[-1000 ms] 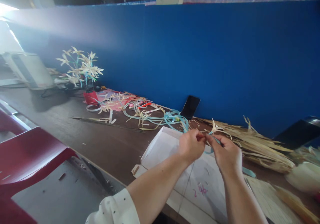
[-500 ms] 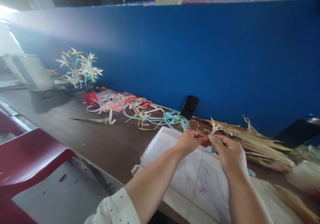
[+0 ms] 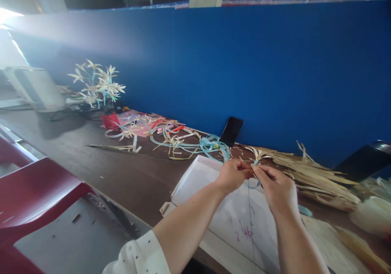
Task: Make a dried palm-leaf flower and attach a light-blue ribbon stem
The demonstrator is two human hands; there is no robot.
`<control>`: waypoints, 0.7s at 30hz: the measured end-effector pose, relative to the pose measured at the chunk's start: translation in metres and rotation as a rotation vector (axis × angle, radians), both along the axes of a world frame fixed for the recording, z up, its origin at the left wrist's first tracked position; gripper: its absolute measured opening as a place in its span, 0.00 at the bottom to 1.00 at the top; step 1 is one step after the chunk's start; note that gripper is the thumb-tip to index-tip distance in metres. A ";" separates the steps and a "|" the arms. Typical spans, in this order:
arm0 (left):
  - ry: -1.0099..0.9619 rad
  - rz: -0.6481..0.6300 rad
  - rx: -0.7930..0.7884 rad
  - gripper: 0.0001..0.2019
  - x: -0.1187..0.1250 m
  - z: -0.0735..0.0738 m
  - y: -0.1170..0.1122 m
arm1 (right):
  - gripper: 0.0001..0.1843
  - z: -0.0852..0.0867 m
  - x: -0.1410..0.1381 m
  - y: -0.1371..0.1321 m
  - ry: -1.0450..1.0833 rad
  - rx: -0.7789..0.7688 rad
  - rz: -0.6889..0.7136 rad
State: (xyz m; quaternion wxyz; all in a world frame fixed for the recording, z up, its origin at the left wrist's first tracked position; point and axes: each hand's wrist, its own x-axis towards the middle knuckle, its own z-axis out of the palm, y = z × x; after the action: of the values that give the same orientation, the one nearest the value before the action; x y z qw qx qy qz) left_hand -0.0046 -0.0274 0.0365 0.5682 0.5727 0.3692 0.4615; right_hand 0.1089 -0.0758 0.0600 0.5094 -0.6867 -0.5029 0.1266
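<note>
My left hand and my right hand meet fingertip to fingertip above a white cardboard sheet. Between them they pinch a small straw flower with pale petals sticking up, bound with a thin light-blue ribbon that loops down under my right hand. Both hands are closed in a pinch on this piece. A pile of dried straw leaves lies just behind my right hand.
The dark wooden table carries a tangle of blue ribbon and straw strips, a black phone leaning on the blue wall, and a red pot of straw flowers. A red chair stands at left.
My hands have stayed together on the flower, with small shifts of the fingers; the flower has tipped slightly left and the ribbon loop hangs a little differently.
</note>
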 end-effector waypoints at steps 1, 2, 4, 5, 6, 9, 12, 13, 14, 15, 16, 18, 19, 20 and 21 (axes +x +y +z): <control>0.020 0.032 0.011 0.08 0.000 0.000 -0.001 | 0.19 0.000 -0.001 0.000 -0.009 0.007 -0.007; 0.037 0.052 0.025 0.08 0.001 0.000 -0.002 | 0.19 -0.001 -0.002 0.000 -0.016 0.016 -0.009; 0.045 0.072 0.037 0.08 0.002 -0.001 -0.003 | 0.19 -0.003 -0.003 0.001 -0.024 0.035 0.000; 0.042 0.078 0.040 0.08 0.002 -0.001 -0.003 | 0.19 -0.003 -0.004 0.001 -0.025 0.039 0.006; 0.039 0.086 0.040 0.08 0.002 -0.002 -0.003 | 0.18 -0.004 -0.004 0.001 -0.027 0.040 0.011; 0.038 0.119 0.044 0.08 0.003 -0.003 -0.003 | 0.19 -0.004 -0.006 0.001 -0.029 0.037 0.016; 0.047 0.149 0.061 0.07 0.005 -0.004 -0.003 | 0.21 -0.003 -0.007 0.001 -0.031 0.034 0.020; 0.052 0.165 0.078 0.07 0.006 -0.005 -0.003 | 0.21 -0.002 -0.007 0.001 -0.034 0.036 0.022; 0.057 0.180 0.100 0.07 0.007 -0.006 -0.004 | 0.21 -0.002 -0.007 0.001 -0.036 0.042 0.018; 0.061 0.194 0.122 0.07 0.008 -0.007 -0.005 | 0.21 -0.002 -0.006 0.001 -0.034 0.047 0.011; 0.062 0.203 0.141 0.07 0.009 -0.007 -0.005 | 0.22 -0.002 -0.005 0.001 -0.028 0.050 0.002; 0.051 0.188 0.156 0.08 0.008 -0.005 -0.007 | 0.22 -0.003 -0.003 0.002 -0.004 0.041 -0.015; 0.041 0.164 0.150 0.08 0.008 -0.004 -0.007 | 0.22 -0.003 -0.001 0.002 0.012 0.029 -0.023; 0.029 0.125 0.132 0.09 0.006 -0.001 -0.008 | 0.23 -0.004 0.001 0.002 0.028 0.019 -0.030; 0.007 0.080 0.102 0.09 0.004 0.002 -0.008 | 0.24 -0.006 0.003 0.002 0.040 0.011 -0.034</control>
State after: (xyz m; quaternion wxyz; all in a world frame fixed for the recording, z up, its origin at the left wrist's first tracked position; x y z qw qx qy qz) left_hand -0.0005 -0.0355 0.0381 0.5179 0.5872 0.3697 0.5002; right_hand 0.1116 -0.0737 0.0545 0.5253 -0.6897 -0.4814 0.1290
